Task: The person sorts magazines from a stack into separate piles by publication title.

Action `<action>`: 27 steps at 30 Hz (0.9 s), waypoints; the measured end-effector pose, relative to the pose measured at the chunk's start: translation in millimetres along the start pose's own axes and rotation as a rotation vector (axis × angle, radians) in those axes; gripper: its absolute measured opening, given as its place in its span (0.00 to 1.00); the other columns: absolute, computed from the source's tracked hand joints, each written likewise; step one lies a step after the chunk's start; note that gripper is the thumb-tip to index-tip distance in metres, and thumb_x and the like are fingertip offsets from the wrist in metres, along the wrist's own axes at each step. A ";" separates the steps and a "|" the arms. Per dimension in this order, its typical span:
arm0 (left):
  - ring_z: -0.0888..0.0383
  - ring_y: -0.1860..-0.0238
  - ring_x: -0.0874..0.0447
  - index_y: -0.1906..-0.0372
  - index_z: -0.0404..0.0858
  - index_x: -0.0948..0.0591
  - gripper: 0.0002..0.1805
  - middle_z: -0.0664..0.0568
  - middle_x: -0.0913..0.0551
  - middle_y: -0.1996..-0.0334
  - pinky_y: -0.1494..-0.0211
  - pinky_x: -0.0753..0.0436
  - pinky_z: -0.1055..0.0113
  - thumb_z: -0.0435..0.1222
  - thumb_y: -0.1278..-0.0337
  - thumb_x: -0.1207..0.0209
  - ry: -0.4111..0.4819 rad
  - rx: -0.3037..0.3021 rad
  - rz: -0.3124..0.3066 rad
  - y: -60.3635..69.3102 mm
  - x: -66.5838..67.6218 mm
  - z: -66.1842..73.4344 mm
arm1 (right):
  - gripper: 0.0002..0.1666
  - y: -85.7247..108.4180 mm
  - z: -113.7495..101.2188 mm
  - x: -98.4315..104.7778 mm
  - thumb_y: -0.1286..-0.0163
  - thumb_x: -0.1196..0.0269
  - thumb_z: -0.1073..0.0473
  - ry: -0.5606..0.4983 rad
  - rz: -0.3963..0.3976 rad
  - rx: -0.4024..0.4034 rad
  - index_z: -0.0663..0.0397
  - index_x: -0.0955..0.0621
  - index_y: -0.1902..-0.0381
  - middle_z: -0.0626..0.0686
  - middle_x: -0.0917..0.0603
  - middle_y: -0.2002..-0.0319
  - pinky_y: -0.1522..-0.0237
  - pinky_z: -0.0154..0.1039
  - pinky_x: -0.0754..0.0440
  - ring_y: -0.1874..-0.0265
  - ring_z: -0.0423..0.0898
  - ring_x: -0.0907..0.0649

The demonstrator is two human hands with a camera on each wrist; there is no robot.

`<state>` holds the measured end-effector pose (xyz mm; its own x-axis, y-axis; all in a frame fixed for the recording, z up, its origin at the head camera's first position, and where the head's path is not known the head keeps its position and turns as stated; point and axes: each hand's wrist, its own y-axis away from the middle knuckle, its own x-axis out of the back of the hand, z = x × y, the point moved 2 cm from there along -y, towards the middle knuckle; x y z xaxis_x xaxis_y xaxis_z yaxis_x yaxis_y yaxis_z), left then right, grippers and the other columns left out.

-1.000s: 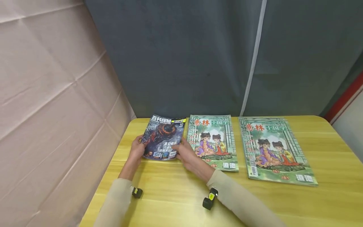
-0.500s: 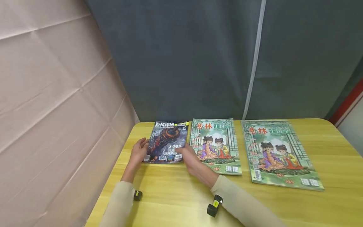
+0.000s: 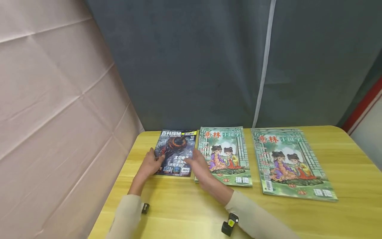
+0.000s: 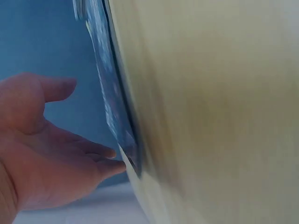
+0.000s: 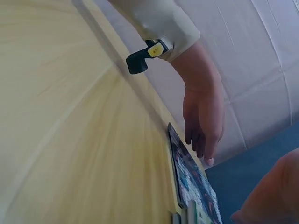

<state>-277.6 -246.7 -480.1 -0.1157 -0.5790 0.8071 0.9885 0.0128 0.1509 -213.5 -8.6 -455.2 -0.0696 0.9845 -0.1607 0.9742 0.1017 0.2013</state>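
A dark magazine [image 3: 176,146] with an orange ring-shaped machine on its cover lies flat at the table's back left. My left hand [image 3: 152,162] is at its left edge, fingers extended and thumb apart. In the left wrist view, the fingertips of that hand [image 4: 51,154] are at the magazine's corner [image 4: 117,102]. My right hand [image 3: 201,169] is by the lower right edge, thumb toward the cover. Only part of the right hand [image 5: 275,191] shows in the right wrist view, seemingly above the magazine; its other fingers are hidden.
To the right lies a green magazine stack [image 3: 228,157] with two cartoon children on the cover, close beside the dark magazine. Further right is another matching stack [image 3: 289,162], slightly fanned at the top. A dark curtain [image 3: 191,66] hangs behind the wooden table [image 3: 179,205].
The dark magazine has gone from being held in both hands, slightly tilted, to lying flat and straighter. Both hands have loosened from its edges; the left hand has shifted toward the cover.
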 end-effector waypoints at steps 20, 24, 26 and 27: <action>0.38 0.13 0.58 0.13 0.44 0.64 0.59 0.48 0.68 0.12 0.13 0.51 0.37 0.57 0.30 0.37 0.110 -0.275 -0.136 23.3 -55.0 97.2 | 0.47 -9.6 -12.7 137.0 0.21 0.40 0.52 0.431 0.246 0.052 0.55 0.49 0.14 0.59 0.46 0.14 0.16 0.63 0.40 0.17 0.64 0.42; 0.36 0.14 0.56 0.12 0.45 0.60 0.63 0.43 0.64 0.12 0.14 0.50 0.34 0.56 0.37 0.31 0.146 -0.288 -0.152 24.9 -66.3 107.9 | 0.50 -4.8 -9.0 153.7 0.22 0.38 0.51 0.460 0.268 0.044 0.54 0.50 0.14 0.60 0.46 0.14 0.17 0.62 0.37 0.19 0.65 0.38; 0.35 0.14 0.55 0.12 0.43 0.55 0.63 0.39 0.60 0.12 0.15 0.47 0.33 0.55 0.41 0.27 0.152 -0.303 -0.156 23.4 -72.9 114.1 | 0.50 -1.2 -7.9 163.2 0.23 0.36 0.52 0.480 0.271 0.047 0.53 0.49 0.14 0.59 0.45 0.14 0.22 0.63 0.30 0.23 0.67 0.31; 0.34 0.14 0.55 0.13 0.42 0.52 0.62 0.37 0.57 0.13 0.15 0.46 0.32 0.54 0.42 0.26 0.157 -0.314 -0.157 22.2 -76.3 117.5 | 0.50 0.9 -7.5 168.4 0.23 0.36 0.52 0.494 0.271 0.051 0.53 0.49 0.14 0.60 0.44 0.14 0.22 0.63 0.30 0.24 0.67 0.31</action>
<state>-258.3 -106.5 -471.2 -0.2753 -0.6722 0.6873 0.9446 -0.3219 0.0636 -226.0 158.3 -474.8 0.1046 0.9254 0.3644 0.9795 -0.1592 0.1232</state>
